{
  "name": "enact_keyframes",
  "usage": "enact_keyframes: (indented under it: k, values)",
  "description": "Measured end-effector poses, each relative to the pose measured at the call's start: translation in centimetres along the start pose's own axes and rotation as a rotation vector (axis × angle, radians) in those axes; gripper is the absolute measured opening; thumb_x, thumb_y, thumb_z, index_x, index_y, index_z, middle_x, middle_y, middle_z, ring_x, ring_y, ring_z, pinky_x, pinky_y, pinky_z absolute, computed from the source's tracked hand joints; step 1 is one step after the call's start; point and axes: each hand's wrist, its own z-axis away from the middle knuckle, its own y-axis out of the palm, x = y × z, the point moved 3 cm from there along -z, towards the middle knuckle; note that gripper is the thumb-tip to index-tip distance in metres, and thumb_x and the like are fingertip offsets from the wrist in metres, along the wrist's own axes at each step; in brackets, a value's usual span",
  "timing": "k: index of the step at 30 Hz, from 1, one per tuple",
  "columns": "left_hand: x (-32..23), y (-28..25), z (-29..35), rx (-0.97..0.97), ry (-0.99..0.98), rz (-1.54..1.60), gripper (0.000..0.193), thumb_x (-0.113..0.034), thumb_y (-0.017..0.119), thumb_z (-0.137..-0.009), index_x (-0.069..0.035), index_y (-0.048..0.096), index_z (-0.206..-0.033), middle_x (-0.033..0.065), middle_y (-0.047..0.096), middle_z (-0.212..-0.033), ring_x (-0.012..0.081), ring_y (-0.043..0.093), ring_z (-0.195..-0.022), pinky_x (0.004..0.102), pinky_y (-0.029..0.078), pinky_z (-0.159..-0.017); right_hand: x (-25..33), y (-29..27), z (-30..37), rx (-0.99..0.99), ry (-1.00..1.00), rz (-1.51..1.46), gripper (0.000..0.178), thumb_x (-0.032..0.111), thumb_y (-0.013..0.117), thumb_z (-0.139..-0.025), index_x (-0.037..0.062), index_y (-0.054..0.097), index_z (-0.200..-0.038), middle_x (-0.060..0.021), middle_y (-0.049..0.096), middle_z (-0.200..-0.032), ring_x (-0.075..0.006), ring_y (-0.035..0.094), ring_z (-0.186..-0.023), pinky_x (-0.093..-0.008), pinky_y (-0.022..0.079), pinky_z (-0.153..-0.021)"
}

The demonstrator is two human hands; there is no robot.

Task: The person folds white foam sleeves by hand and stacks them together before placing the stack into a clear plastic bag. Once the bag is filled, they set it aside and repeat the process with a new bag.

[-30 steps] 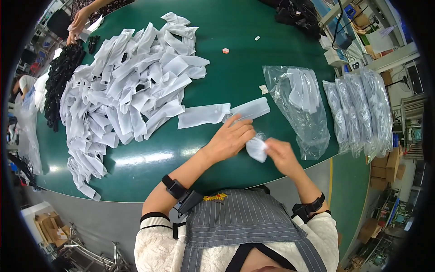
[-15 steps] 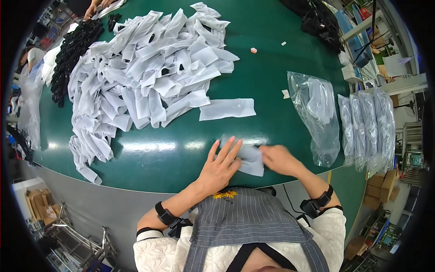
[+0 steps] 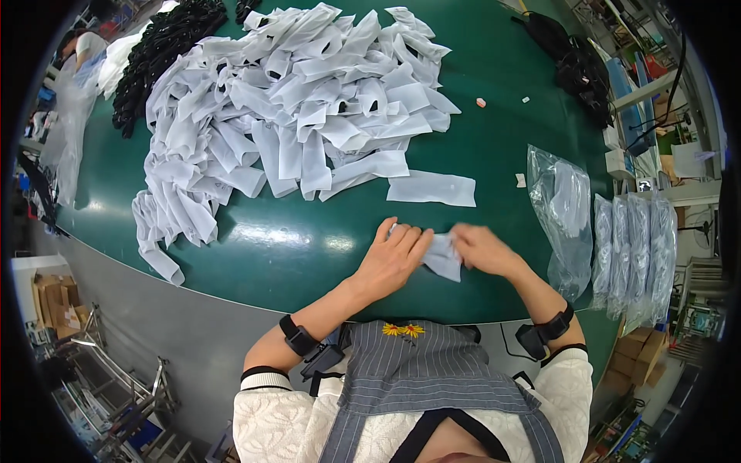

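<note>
A small white translucent bag (image 3: pixel 443 258) is in front of me at the table's near side. My left hand (image 3: pixel 395 258) is closed on its left end, the fingers bent over it. At the bag's right edge is my right hand (image 3: pixel 485 251), its curled fingers smeared by motion, so whether they grip the bag does not show. Just beyond my hands another white bag (image 3: pixel 432 188) lies flat by itself. A large heap of similar white bags (image 3: pixel 309 100) spreads over the left and middle of the table.
A bundle of black cords (image 3: pixel 158 65) lies left of the heap. Toward the right are a loose clear plastic bag (image 3: pixel 562 220) and several filled clear packs (image 3: pixel 637 251) in a row. A black bundle (image 3: pixel 571 65) sits at the far right of the green table (image 3: pixel 301 274).
My left hand has gone from stretched fingers lying on the bag to fingers bent round it. My right hand stays blurred at the bag's right edge. The whole view has shifted.
</note>
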Motion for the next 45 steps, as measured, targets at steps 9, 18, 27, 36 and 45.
enact_keyframes:
  k: [9, 18, 27, 36, 45]
  values:
    - [-0.3, -3.3, 0.8, 0.004, -0.028, -0.09, 0.047, -0.023, 0.076, -0.071, -0.007, 0.056, -0.11, 0.0118, 0.05, -0.129, 0.0276, 0.047, -0.117, 0.0521, 0.03, -0.106, 2.0, -0.2, -3.9, -0.495, -0.316, 0.713, 0.014, 0.007, 0.053, -0.085, 0.0019, 0.055, -0.098, -0.0147, 0.061, -0.079, -0.0343, 0.064, -0.072, -0.0447, 0.052, -0.063]
    - [2.4, -2.3, 3.9, -0.061, -0.117, -0.03, 0.048, -0.031, 0.077, -0.07, -0.007, 0.058, -0.107, 0.0122, 0.052, -0.128, 0.03, 0.046, -0.122, 0.0514, 0.028, -0.108, 8.9, 0.5, -5.4, -0.591, -0.643, 0.48, 0.025, 0.003, 0.056, -0.081, 0.0055, 0.055, -0.106, -0.0149, 0.06, -0.083, -0.0346, 0.063, -0.078, -0.0432, 0.051, -0.065]
    - [2.0, -4.3, 3.3, -0.045, -0.062, -0.081, 0.058, -0.033, 0.08, -0.066, -0.005, 0.055, -0.111, 0.0133, 0.053, -0.125, 0.0316, 0.048, -0.117, 0.0504, 0.031, -0.105, 6.1, 2.0, -7.9, -0.446, -0.372, 0.66, 0.016, 0.003, 0.057, -0.078, 0.0062, 0.053, -0.094, -0.011, 0.059, -0.084, -0.0322, 0.062, -0.073, -0.0426, 0.049, -0.061]
    - [4.9, -3.9, 2.0, -0.042, -0.072, -0.083, 0.064, -0.035, 0.082, -0.064, -0.003, 0.053, -0.11, 0.0169, 0.05, -0.127, 0.0348, 0.048, -0.115, 0.0493, 0.035, -0.101, 7.5, -1.8, -8.2, -0.652, -0.776, 0.493, 0.021, 0.001, 0.058, -0.077, 0.0077, 0.056, -0.097, -0.0101, 0.058, -0.089, -0.0302, 0.062, -0.079, -0.0419, 0.052, -0.064]
    - [-0.5, -0.5, 1.3, 0.132, 0.038, 0.067, 0.078, -0.039, 0.081, -0.065, -0.001, 0.049, -0.124, 0.018, 0.049, -0.128, 0.0354, 0.047, -0.117, 0.0494, 0.034, -0.103, 4.7, -2.5, -8.4, -0.393, -0.226, 0.721, 0.023, 0.007, 0.053, -0.081, 0.004, 0.06, -0.103, -0.0211, 0.065, -0.085, -0.0361, 0.066, -0.082, -0.0433, 0.052, -0.07]
